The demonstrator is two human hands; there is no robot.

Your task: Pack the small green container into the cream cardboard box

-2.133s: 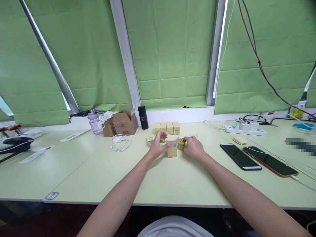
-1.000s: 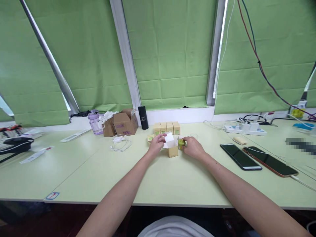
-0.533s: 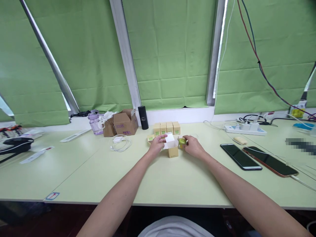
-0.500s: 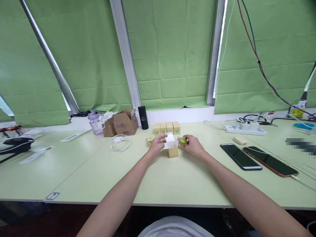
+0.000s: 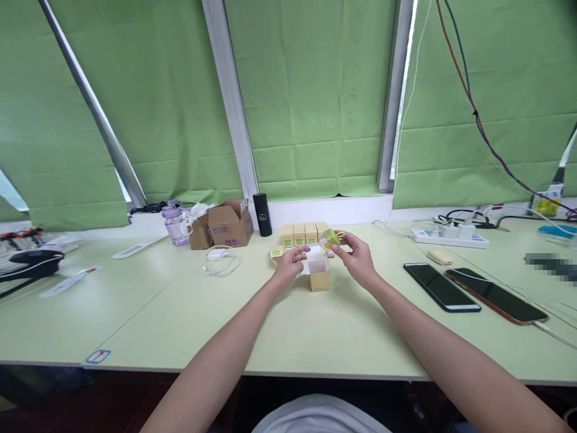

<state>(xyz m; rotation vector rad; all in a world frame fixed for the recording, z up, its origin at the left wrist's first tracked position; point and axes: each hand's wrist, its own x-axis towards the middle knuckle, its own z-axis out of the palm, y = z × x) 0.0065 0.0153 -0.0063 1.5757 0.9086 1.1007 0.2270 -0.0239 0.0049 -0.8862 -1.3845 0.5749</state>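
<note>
A small tan carton (image 5: 319, 279) stands open on the pale green table (image 5: 288, 325), its white flaps up. My left hand (image 5: 291, 267) grips the carton's left flap and steadies it. My right hand (image 5: 356, 257) holds a small yellow-green jar (image 5: 331, 238) in its fingertips, lifted above and just right of the carton's mouth. Behind them a row of several closed tan cartons (image 5: 303, 233) with green labels stands side by side. Another small carton (image 5: 276, 254) lies left of my left hand.
A black cylinder (image 5: 262, 214), brown cardboard boxes (image 5: 229, 224) and a purple bottle (image 5: 171, 224) stand at the back left. A white coiled cable (image 5: 219, 261) lies nearby. Two phones (image 5: 473, 291) lie at the right, with a power strip (image 5: 448, 236) behind them.
My right hand has lifted the yellow-green jar off the table and brought it up over the open carton. My left hand keeps hold of the flap.
</note>
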